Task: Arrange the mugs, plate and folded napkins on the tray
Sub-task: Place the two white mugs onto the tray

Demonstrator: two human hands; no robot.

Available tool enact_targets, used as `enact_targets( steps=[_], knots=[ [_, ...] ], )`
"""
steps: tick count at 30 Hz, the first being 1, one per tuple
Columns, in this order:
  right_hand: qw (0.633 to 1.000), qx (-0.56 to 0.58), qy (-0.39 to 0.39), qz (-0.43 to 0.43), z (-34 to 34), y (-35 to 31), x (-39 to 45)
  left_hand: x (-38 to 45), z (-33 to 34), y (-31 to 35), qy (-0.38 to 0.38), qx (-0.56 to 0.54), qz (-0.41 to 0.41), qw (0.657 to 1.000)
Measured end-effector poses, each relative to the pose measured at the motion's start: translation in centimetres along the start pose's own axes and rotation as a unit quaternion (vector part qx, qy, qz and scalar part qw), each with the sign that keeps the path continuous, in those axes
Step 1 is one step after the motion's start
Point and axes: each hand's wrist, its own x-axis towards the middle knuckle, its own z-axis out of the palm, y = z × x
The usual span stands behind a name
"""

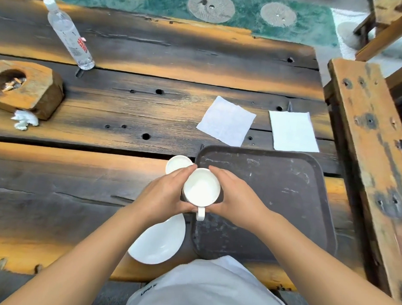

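Left hand (pixel 165 192) and right hand (pixel 234 194) cupped together around one white mug (pixel 201 189), handle toward the wearer, at the left edge of the dark tray (pixel 285 201). Second mug (pixel 178 164) and plate (pixel 158 242) sit on the table just left of the tray; two napkins (pixel 226 121) (pixel 293 130) lie beyond it. Best set this mug down flat toward a far corner, leaving room for the plate.

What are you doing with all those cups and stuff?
A person is setting up a tray. Both hands, left and right, hold a white mug at the tray's left edge. A second mug and a white plate sit on the wooden table just left of the tray. Two napkins lie beyond it. Nothing rests fully on the tray yet.
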Motion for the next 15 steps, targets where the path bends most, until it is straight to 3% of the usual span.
enact_targets(
  steps=[15],
  knots=[
    [0.999, 0.015, -0.004, 0.045, -3.4, 9.4, -3.6, 5.6, 5.8, 6.6, -0.024, 0.024, 0.008, 0.999]
  ],
)
